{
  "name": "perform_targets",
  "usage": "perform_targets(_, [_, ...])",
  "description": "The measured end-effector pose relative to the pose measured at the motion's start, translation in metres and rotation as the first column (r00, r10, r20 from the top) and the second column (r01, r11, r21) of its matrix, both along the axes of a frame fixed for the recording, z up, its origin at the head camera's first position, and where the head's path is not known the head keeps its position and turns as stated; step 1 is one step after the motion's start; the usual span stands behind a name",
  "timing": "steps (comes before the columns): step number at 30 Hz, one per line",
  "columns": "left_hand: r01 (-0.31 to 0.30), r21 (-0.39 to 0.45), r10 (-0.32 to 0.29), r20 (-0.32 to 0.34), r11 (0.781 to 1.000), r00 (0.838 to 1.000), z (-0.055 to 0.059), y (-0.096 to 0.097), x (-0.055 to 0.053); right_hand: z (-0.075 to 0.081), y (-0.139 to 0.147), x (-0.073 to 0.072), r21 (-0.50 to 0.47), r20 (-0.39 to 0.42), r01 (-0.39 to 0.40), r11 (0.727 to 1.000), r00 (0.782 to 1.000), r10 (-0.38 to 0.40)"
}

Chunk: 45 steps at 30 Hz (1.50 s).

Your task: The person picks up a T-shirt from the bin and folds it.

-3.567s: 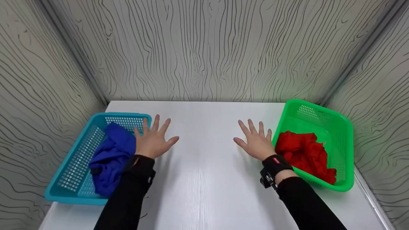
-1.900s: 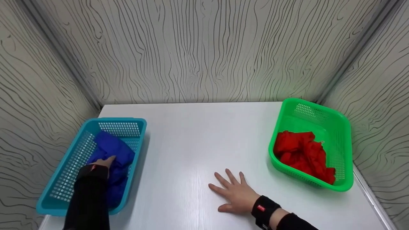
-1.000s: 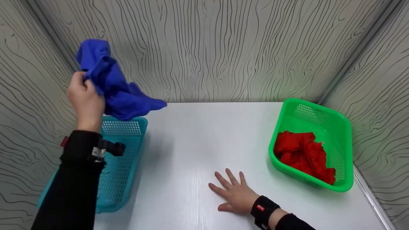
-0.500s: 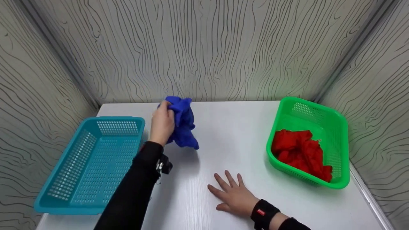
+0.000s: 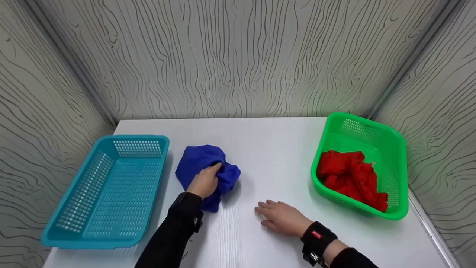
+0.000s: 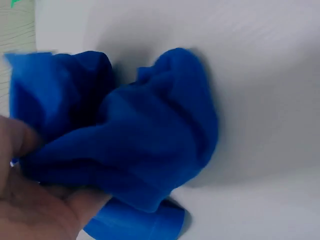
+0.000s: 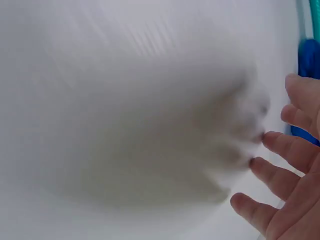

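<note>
A crumpled blue cloth (image 5: 197, 160) lies on the white table just right of the blue-green basket (image 5: 124, 186). My left hand (image 5: 205, 181) grips it near its middle, and the left wrist view shows a fold of the cloth (image 6: 145, 135) pinched between thumb and fingers. Whether it is a garment I cannot tell. My right hand (image 5: 284, 219) is to the right of the cloth, over the table, with fingers extended and holding nothing. In the right wrist view the fingers of the right hand (image 7: 302, 200) are spread, with shadows below them.
A green basket (image 5: 366, 145) stands at the right side of the table (image 5: 267, 137), with a crumpled red cloth (image 5: 349, 175) in it. The blue-green basket at the left has nothing inside. Wood-patterned walls (image 5: 238, 59) enclose the back and both sides.
My left hand has taken the blue cloth out of the blue-green basket, lifted it, and brought it right and down onto the table. My right hand has just risen slightly, its fingers closer together.
</note>
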State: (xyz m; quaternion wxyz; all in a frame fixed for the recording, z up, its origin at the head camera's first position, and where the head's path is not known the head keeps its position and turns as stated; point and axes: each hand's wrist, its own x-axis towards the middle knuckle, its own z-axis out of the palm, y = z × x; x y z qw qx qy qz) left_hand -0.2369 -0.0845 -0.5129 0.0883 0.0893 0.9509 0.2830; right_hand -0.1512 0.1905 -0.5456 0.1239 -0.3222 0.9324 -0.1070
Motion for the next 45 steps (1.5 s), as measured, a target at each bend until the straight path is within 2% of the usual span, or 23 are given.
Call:
perform_targets(4, [-0.045,0.045,0.040,0.110,0.998,0.993,0.000,0.003,0.005,0.003,0.003,-0.013,-0.076,0.001,0.084,0.994,0.996,-0.084])
perform_targets(7, [-0.061,0.116,0.041,0.169,0.991,0.985,0.001,0.007,0.008,0.002,-0.001,-0.020,-0.157,0.040,0.190,0.969,0.982,-0.185])
perform_targets(11, [0.020,0.195,-0.051,0.153,0.981,0.987,0.001,0.013,0.012,-0.002,-0.015,-0.026,-0.298,0.126,0.309,0.903,0.951,-0.283])
perform_targets(13, [0.072,0.215,-0.099,0.119,0.974,0.988,0.000,0.017,0.014,-0.005,-0.024,-0.028,-0.364,0.158,0.330,0.871,0.943,-0.291])
perform_targets(15, [0.085,0.233,-0.109,0.095,0.969,0.989,-0.002,0.020,0.015,-0.006,-0.030,-0.029,-0.404,0.161,0.340,0.849,0.940,-0.300])
perform_targets(18, [0.019,0.267,-0.043,0.084,0.964,0.996,-0.004,0.024,0.015,-0.004,-0.037,-0.029,-0.475,0.083,0.341,0.811,0.935,-0.344])
perform_targets(20, [-0.059,0.299,0.036,0.081,0.952,0.996,-0.005,0.024,0.015,0.000,-0.039,-0.030,-0.529,0.022,0.354,0.771,0.914,-0.405])
perform_targets(22, [-0.107,0.360,0.084,0.079,0.927,0.993,-0.004,0.022,0.016,0.008,-0.039,-0.032,-0.598,0.020,0.393,0.699,0.879,-0.477])
perform_targets(23, [-0.109,0.402,0.082,0.084,0.909,0.993,-0.003,0.021,0.017,0.013,-0.038,-0.033,-0.635,0.062,0.424,0.646,0.862,-0.504])
perform_targets(24, [-0.089,0.446,0.058,0.084,0.890,0.995,-0.001,0.021,0.019,0.019,-0.037,-0.034,-0.670,0.144,0.468,0.576,0.843,-0.518])
perform_targets(25, [-0.054,0.479,0.015,0.086,0.876,0.996,0.000,0.021,0.021,0.025,-0.037,-0.036,-0.698,0.248,0.521,0.491,0.819,-0.517])
perform_targets(27, [0.051,0.495,-0.097,0.068,0.868,0.993,0.004,0.024,0.027,0.039,-0.036,-0.038,-0.724,0.468,0.625,0.290,0.755,-0.459])
perform_targets(28, [0.114,0.474,-0.153,0.043,0.873,0.987,0.006,0.026,0.030,0.046,-0.035,-0.040,-0.719,0.557,0.666,0.199,0.723,-0.408])
perform_targets(29, [0.174,0.426,-0.190,-0.004,0.888,0.982,0.008,0.029,0.032,0.053,-0.035,-0.041,-0.708,0.625,0.696,0.119,0.696,-0.354])
perform_targets(30, [0.219,0.363,-0.211,-0.063,0.906,0.976,0.010,0.031,0.034,0.059,-0.035,-0.042,-0.696,0.669,0.715,0.060,0.677,-0.308])
perform_targets(31, [0.235,0.292,-0.208,-0.122,0.927,0.971,0.012,0.033,0.034,0.066,-0.035,-0.043,-0.695,0.686,0.719,0.027,0.674,-0.274])
perform_targets(33, [0.190,0.175,-0.146,-0.238,0.966,0.960,0.017,0.033,0.033,0.077,-0.033,-0.044,-0.712,0.679,0.702,0.005,0.690,-0.248])
perform_targets(35, [0.092,0.119,-0.048,-0.333,0.989,0.942,0.023,0.026,0.029,0.088,-0.027,-0.046,-0.744,0.644,0.668,-0.008,0.714,-0.273])
perform_targets(37, [-0.015,0.120,0.059,-0.371,0.993,0.927,0.031,0.015,0.024,0.097,-0.019,-0.049,-0.778,0.606,0.627,-0.040,0.731,-0.314])
perform_targets(39, [-0.112,0.154,0.166,-0.400,0.982,0.901,0.038,0.002,0.019,0.104,-0.008,-0.054,-0.805,0.572,0.588,-0.079,0.735,-0.365])
perform_targets(41, [-0.178,0.219,0.258,-0.426,0.959,0.867,0.046,-0.010,0.015,0.111,0.003,-0.058,-0.829,0.543,0.548,-0.116,0.736,-0.404])
perform_targets(43, [-0.205,0.310,0.333,-0.446,0.928,0.831,0.054,-0.020,0.011,0.116,0.013,-0.062,-0.842,0.527,0.518,-0.149,0.731,-0.433])
perform_targets(45, [-0.201,0.388,0.380,-0.469,0.900,0.797,0.063,-0.027,0.009,0.121,0.019,-0.065,-0.842,0.535,0.501,-0.201,0.725,-0.434])
